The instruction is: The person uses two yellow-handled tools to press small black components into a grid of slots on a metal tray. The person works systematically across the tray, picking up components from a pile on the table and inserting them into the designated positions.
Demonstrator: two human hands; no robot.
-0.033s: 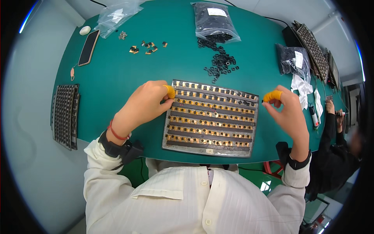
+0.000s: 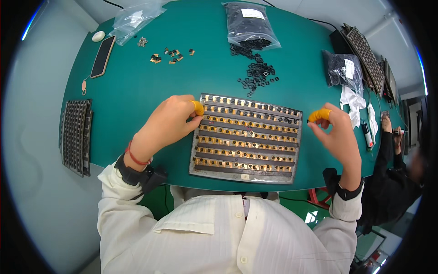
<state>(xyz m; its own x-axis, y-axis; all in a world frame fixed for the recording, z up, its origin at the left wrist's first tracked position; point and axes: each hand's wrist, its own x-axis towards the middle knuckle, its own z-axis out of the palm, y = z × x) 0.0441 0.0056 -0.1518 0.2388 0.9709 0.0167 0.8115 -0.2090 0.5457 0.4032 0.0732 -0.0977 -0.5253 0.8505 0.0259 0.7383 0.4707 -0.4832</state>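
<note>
A flat grey metal tray [image 2: 241,176] lies before me, bearing several rows of small black square parts on gold-coloured strips. My left hand [image 2: 175,116] is at its upper left edge, with thumb and forefinger closed on the rim. Beyond the right edge, a little apart from the tray, is my right hand [image 2: 332,128], its fingers curled and thumb against forefinger. Whatever those fingertips may hold is hidden. Both forefingers wear yellow finger cots. Loose black square parts [image 2: 260,73] are spread behind the tray, spilling from a clear plastic bag [image 2: 251,27].
Small gold-and-black pieces [image 2: 173,55] and a silver pile [image 2: 143,42] lie at the back left, near a phone [image 2: 103,57]. Stacked trays [image 2: 76,137] stand at the left edge. Another black-filled bag [image 2: 341,71], white tissue [image 2: 353,105] and a co-worker's hand [image 2: 386,123] are on the right.
</note>
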